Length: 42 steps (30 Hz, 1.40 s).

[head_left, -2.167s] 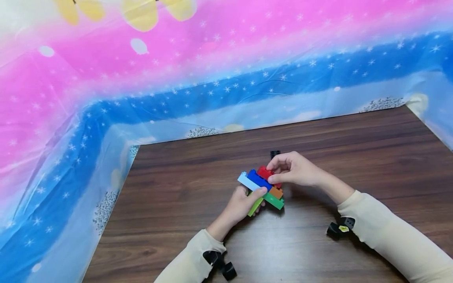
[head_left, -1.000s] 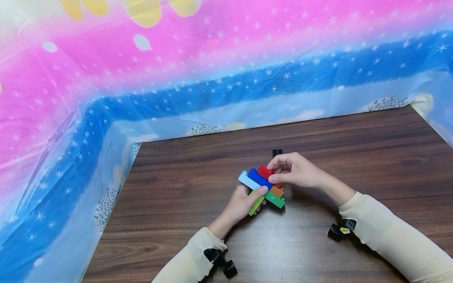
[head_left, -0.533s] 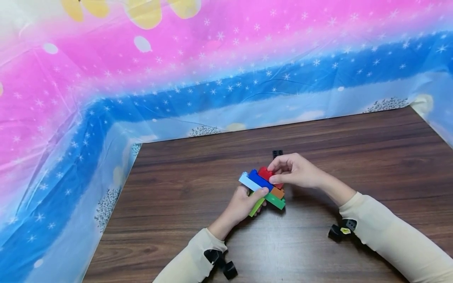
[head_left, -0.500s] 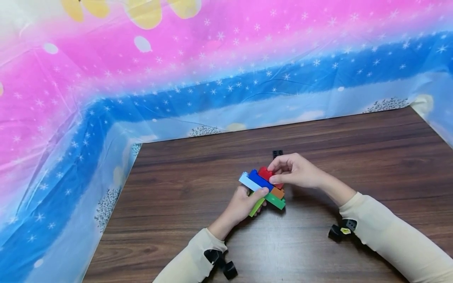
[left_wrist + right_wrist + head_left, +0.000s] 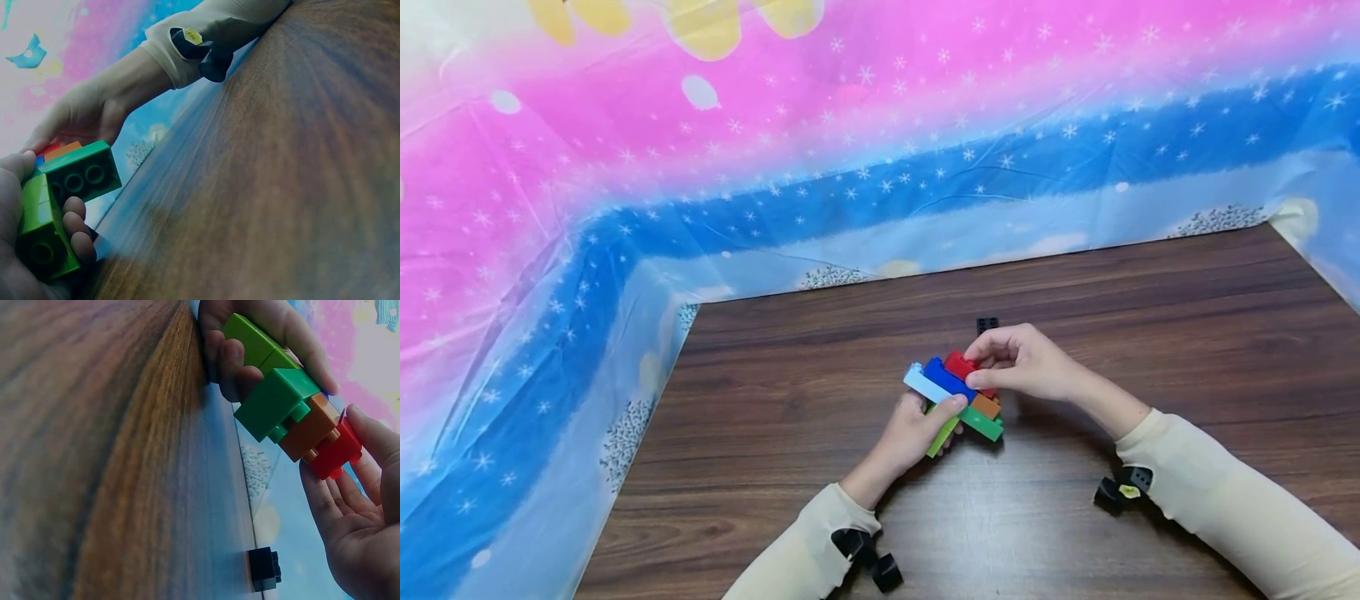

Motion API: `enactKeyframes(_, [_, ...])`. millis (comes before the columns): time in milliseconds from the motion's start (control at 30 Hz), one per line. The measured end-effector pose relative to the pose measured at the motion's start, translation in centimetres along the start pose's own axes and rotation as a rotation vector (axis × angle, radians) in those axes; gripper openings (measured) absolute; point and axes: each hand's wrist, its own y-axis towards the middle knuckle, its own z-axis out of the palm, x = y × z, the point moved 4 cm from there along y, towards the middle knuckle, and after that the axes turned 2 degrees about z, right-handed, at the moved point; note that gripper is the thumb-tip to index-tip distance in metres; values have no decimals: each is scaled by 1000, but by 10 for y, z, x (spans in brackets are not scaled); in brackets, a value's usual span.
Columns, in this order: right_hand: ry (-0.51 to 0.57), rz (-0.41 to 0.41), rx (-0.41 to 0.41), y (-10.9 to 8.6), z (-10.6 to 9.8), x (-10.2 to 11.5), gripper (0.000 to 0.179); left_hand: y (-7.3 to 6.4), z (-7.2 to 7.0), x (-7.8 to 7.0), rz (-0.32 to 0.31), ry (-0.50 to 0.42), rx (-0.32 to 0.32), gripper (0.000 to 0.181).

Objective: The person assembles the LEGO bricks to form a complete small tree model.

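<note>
Both hands hold one assembly of toy building bricks over the table. My left hand (image 5: 912,429) grips its lime green brick (image 5: 39,215) at the bottom, thumb across the front. Above that sit a green brick (image 5: 982,423), a light blue brick (image 5: 925,384), an orange brick (image 5: 986,406) and a blue brick (image 5: 945,377). At the top is a red brick (image 5: 337,453); my right hand (image 5: 1026,362) pinches it between thumb and fingers. In the right wrist view the red brick lies against the orange one. The left fingers curl round behind the lime green brick.
A black brick (image 5: 264,569) stands on the wooden table (image 5: 775,400) beyond the right hand, partly hidden by it in the head view. A pink and blue patterned cloth (image 5: 865,167) rises behind the table's far and left edges. Each wrist bears a black camera.
Both hands keep the same hold on the bricks. Only a slight shift of the whole head view shows.
</note>
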Motion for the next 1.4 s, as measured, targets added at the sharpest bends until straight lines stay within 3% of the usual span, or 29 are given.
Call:
enactKeyframes(267, [-36,6,-4,0,0,-2,19,0,1,1,-17,-14,-5,43])
enactKeyframes(733, [44,47,49,3,1,-8,17,-1,0,0,4,-19,-26,41])
enactKeyframes(1000, [11,64,43,1,5,-3,19,-1,1,2,-2,-42,-48,42])
enactKeyframes(1400, [-14,50,30,0,5,0,18,1,0,3,2,-35,-24,42])
